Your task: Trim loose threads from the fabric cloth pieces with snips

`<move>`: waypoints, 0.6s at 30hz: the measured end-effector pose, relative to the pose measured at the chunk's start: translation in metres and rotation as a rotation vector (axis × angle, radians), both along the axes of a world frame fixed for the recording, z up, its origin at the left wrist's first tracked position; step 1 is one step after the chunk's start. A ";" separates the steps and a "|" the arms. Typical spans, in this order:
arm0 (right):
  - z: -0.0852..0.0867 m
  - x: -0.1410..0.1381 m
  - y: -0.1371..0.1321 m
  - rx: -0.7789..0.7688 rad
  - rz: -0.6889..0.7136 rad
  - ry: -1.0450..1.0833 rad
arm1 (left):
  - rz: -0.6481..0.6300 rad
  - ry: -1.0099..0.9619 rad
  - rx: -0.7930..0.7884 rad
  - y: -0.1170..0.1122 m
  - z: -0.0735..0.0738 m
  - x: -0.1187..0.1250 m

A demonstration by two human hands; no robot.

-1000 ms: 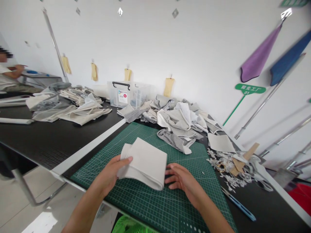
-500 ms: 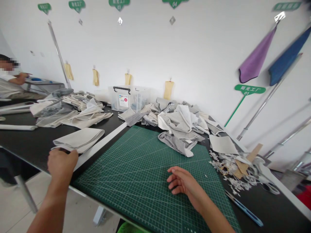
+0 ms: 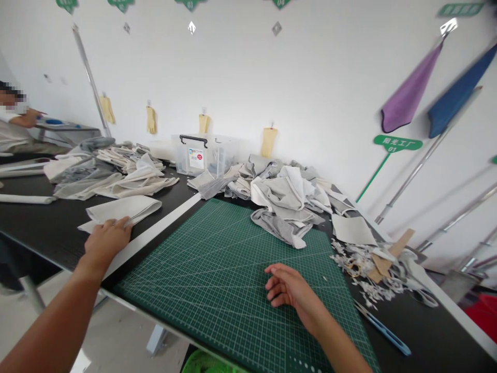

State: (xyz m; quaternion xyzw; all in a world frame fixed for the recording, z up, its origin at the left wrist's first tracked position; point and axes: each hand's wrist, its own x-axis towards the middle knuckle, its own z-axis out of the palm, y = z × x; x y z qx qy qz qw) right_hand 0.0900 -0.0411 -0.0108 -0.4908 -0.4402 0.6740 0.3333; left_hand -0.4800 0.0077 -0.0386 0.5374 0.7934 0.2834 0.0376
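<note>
My left hand (image 3: pixel 107 243) rests on the near edge of a folded off-white fabric piece (image 3: pixel 120 210), which lies flat on the black table left of the mat. Its fingers are flat and do not grip the cloth. My right hand (image 3: pixel 284 286) lies on the green cutting mat (image 3: pixel 217 264), fingers loosely curled and holding nothing. A heap of crumpled grey and off-white fabric (image 3: pixel 285 199) sits just beyond the mat's far edge.
Another fabric heap (image 3: pixel 116 171) lies at the table's left. Beyond it, a co-worker's arm (image 3: pixel 27 118) shows. A clear plastic box (image 3: pixel 192 155) stands at the back. Fabric scraps and wooden pieces (image 3: pixel 368 267) lie right of the mat, with a blue-handled cutting tool (image 3: pixel 382 329) near the front.
The folded cloth has gone from my hands above the mat to the table at left. My left hand moved left with it and now rests at its edge. My right hand stays on the mat.
</note>
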 end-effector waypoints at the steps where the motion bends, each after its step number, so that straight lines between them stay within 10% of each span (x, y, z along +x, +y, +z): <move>1: 0.001 -0.001 0.000 -0.005 0.001 -0.010 | 0.006 0.024 0.008 0.003 0.000 -0.004; 7: 0.007 -0.005 -0.002 0.010 -0.012 -0.029 | 0.213 0.055 -0.110 0.023 0.019 0.049; 14: 0.004 -0.006 0.003 0.000 0.017 -0.078 | -0.728 0.102 0.162 0.048 0.050 0.267; 18: -0.001 -0.005 0.003 0.022 0.024 -0.082 | -0.935 0.077 0.285 0.063 0.059 0.358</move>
